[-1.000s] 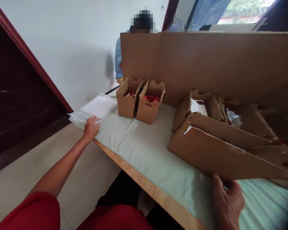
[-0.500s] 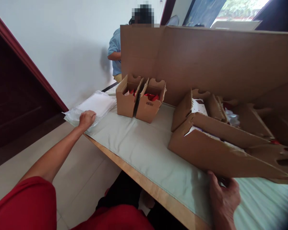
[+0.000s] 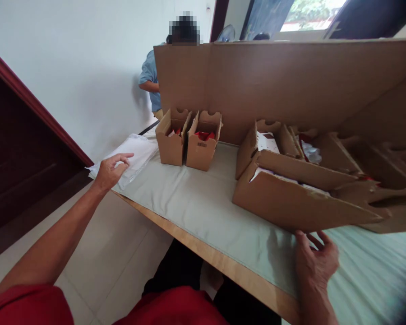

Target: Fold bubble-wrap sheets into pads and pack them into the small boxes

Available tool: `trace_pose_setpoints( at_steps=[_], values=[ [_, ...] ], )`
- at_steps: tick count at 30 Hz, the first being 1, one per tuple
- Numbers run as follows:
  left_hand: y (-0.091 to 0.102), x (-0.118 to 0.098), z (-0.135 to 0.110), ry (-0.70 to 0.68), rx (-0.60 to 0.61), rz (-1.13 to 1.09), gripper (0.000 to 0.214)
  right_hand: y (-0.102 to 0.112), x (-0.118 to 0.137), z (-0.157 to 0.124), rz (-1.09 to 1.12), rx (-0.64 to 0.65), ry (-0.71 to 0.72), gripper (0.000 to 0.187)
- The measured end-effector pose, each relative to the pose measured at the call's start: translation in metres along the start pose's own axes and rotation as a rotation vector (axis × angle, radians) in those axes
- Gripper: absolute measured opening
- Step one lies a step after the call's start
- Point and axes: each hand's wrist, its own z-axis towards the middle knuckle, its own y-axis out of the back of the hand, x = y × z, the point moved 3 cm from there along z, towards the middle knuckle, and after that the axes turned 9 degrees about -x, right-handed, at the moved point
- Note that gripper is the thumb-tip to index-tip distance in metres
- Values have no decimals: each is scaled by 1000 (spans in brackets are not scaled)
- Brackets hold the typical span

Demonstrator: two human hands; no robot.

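My left hand (image 3: 112, 171) hovers at the near edge of a stack of clear plastic bags (image 3: 138, 151) on the table's left end. Its thumb and index finger are apart, and nothing shows between them. My right hand (image 3: 317, 257) rests on the cloth at the table's front, with fingers loosely spread and the tips close against the base of a long cardboard box (image 3: 291, 203). Whether they touch the box I cannot tell. White papers or packets show inside that box.
Two small cardboard boxes (image 3: 200, 155) with red items stand at the back. Behind the long box are more bins, one with a clear plastic packet (image 3: 311, 152). A tall cardboard panel (image 3: 274, 81) borders the back. Beyond it is a person in blue (image 3: 149, 72).
My left hand has opened from a closed shape and moved slightly left off the plastic bags. My right hand stays beside the long box. The view has shifted a little.
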Motion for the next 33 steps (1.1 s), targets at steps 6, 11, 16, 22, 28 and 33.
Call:
trace_pose_setpoints(
  at_steps=[6, 11, 16, 22, 28, 33],
  values=[
    [-29, -65, -58, 414, 500, -549, 15, 23, 31, -68, 152, 56, 320, 48],
    [-51, -115, -86, 662, 657, -691, 19, -6, 67, -122, 489, 738, 198, 68],
    [-64, -150, -94, 679, 668, -756, 20, -31, 95, -133, 895, 1058, -94, 100],
    [-109, -128, -99, 700, 753, -804, 39, -30, 88, -131, 857, 1081, -225, 39],
    [-156, -129, -123, 469, 828, -670, 37, 10, 88, -88, 679, 809, -21, 26],
    [-145, -173, -126, -171, 729, -622, 14, 70, 99, -64, 533, 590, 444, 17]
  ],
)
